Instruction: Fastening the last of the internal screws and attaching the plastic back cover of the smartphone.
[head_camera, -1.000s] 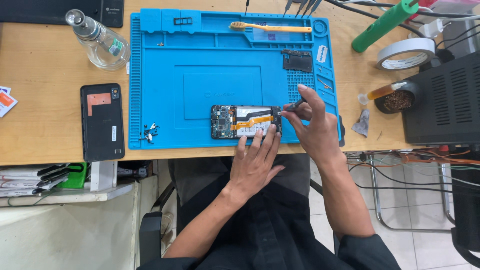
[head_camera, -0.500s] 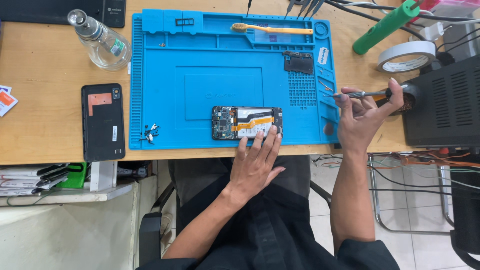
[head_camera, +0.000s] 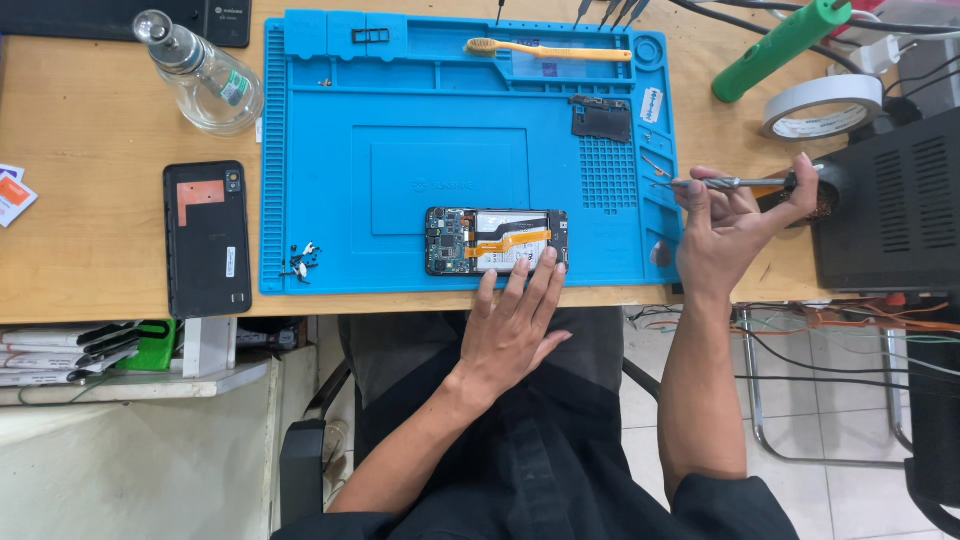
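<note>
A: Right hand (head_camera: 735, 225) first: thumb and fingers pinched together in a closed grip on slim metal tweezers (head_camera: 715, 183), held level just past the right edge of the blue silicone repair mat (head_camera: 330, 150). The tips point left, toward the mat's edge.

B: And the other one?

A: Left hand (head_camera: 515, 325) lies flat with fingers spread apart, no grip at all. The fingertips press on the near edge of the opened black smartphone (head_camera: 497, 241).

B: How does that phone look?

A: Back cover off. There's a dark circuit board at its left end, a pale battery in the middle, an orange ribbon cable across it. It lies lengthwise at the mat's near edge, straight ahead of the person.

B: Count things for me.

A: One opened phone. One separate black phone back cover (head_camera: 207, 238), with an orange patch inside, on the wooden desk (head_camera: 80, 150) left of the mat. One small cluster of tiny screws (head_camera: 300, 262) at the mat's near left corner. One orange-handled brush (head_camera: 550, 50) in the mat's top tray. One small dark component plate (head_camera: 601, 118) upper right on the mat. One clear glass bottle (head_camera: 200, 75) far left, one roll of white tape (head_camera: 822, 106), one green cylindrical tool (head_camera: 780, 48), and a black box-shaped unit (head_camera: 890, 200) by the right hand.
</note>
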